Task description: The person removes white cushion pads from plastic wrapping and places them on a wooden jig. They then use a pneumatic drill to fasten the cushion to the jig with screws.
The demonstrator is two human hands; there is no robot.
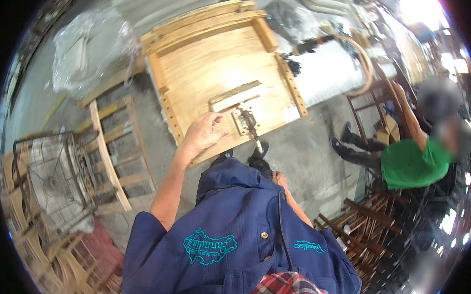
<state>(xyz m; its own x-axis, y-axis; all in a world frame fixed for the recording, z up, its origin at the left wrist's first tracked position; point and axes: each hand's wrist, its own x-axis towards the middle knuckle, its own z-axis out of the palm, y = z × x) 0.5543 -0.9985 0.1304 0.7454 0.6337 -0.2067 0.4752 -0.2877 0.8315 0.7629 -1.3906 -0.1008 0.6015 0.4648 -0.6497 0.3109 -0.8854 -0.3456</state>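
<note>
Pressing down on the wooden panel (217,68), the left hand (204,131) sits at frame centre, fingers spread and flat on the board's near edge, gripping nothing. The metal clamp fixture (246,122) lies just to the right of that hand in the frame, near but not touching as far as I can tell. Its long axis runs from upper left to lower right, with the handle end poking past the panel's lower edge toward the person's feet. A pale wood block (236,95) sits just above it.

Right hand (281,179) is low, just right of centre (mostly hidden behind the blue shirt (232,230)); can't tell if it's open or closed. Left hand is clearly the nearer to the fixture; the panel itself tilts across the upper middle of the frame.
</note>
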